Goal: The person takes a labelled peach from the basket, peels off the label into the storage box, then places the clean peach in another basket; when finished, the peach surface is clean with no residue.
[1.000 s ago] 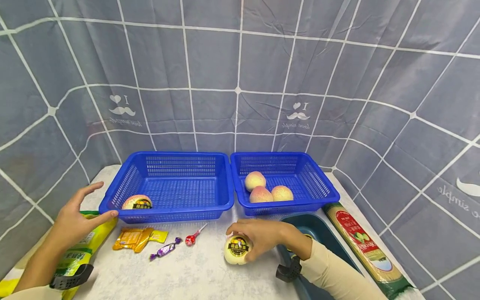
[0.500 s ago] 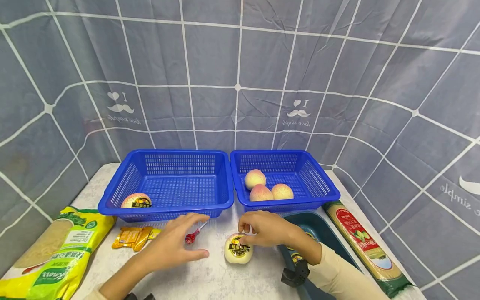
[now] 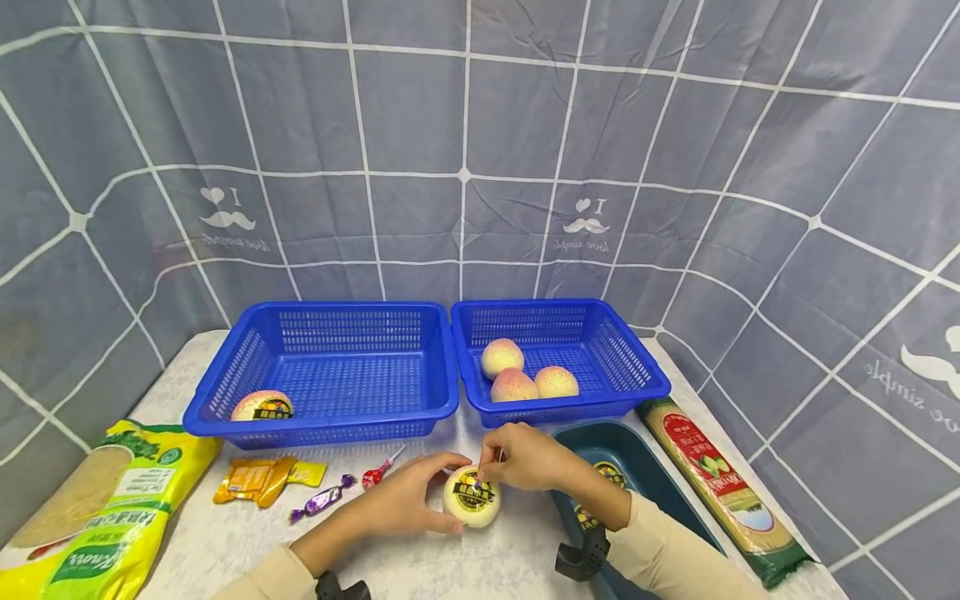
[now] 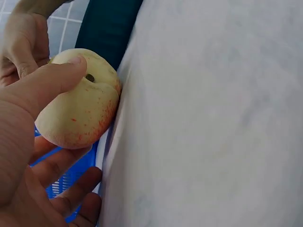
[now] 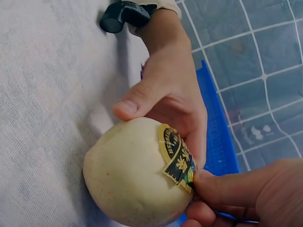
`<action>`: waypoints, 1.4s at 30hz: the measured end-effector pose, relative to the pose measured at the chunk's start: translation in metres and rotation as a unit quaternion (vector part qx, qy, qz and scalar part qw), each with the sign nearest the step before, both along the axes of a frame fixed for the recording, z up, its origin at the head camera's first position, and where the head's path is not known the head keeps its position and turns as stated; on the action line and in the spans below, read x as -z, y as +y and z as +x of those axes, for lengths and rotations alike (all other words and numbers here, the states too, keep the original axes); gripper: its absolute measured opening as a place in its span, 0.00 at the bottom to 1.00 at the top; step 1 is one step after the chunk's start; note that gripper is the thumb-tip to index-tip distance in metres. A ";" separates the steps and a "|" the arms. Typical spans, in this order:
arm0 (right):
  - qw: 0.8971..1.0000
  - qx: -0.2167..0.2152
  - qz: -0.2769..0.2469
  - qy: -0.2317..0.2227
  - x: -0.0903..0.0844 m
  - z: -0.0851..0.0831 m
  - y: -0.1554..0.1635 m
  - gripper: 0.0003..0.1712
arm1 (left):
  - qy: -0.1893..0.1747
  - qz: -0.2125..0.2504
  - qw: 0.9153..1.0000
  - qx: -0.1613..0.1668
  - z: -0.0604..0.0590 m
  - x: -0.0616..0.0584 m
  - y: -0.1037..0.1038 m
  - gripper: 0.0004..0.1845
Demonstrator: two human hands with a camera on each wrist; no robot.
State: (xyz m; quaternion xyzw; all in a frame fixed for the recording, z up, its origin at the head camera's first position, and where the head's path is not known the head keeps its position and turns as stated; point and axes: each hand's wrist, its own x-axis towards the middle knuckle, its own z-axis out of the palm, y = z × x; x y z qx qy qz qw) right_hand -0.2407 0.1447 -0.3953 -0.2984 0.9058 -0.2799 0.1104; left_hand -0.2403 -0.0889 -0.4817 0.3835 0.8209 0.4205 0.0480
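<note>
A pale peach [image 3: 471,500] with a black and yellow sticker [image 3: 476,490] lies on the white table in front of two blue baskets. My left hand [image 3: 438,496] grips the peach from the left, thumb on top. My right hand [image 3: 486,472] pinches the edge of the sticker. In the right wrist view the sticker [image 5: 177,158] curls up from the peach [image 5: 137,175] between my right fingertips [image 5: 213,187], and my left hand [image 5: 165,94] cups the far side. In the left wrist view my left thumb [image 4: 52,82] presses the peach [image 4: 78,111] near its stem dimple.
The left blue basket [image 3: 348,329] holds one stickered peach [image 3: 262,407]. Three bare peaches [image 3: 525,379] lie in the right basket [image 3: 645,375]. A yellow-green bag [image 3: 112,508], orange packets [image 3: 258,479], a purple candy [image 3: 322,498] and a red lollipop [image 3: 375,475] lie left. A dark teal tray [image 3: 637,467] and noodle packet [image 3: 716,483] lie right.
My left hand came from the left basket's corner across to the peach and now grips it. My right hand shifted from holding the peach to pinching its sticker.
</note>
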 end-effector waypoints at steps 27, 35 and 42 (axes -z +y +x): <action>0.996 -0.066 -0.027 -0.045 -0.053 0.013 0.132 0.08 | -0.012 0.018 0.999 -0.026 -0.002 0.001 0.004 0.37; 0.989 0.030 0.141 0.040 -0.016 0.025 0.156 0.14 | -0.013 0.025 0.999 -0.029 -0.003 0.003 -0.003 0.37; 0.961 0.137 0.225 0.089 0.006 0.028 0.147 0.19 | -0.015 0.033 0.999 -0.024 -0.003 0.005 -0.004 0.37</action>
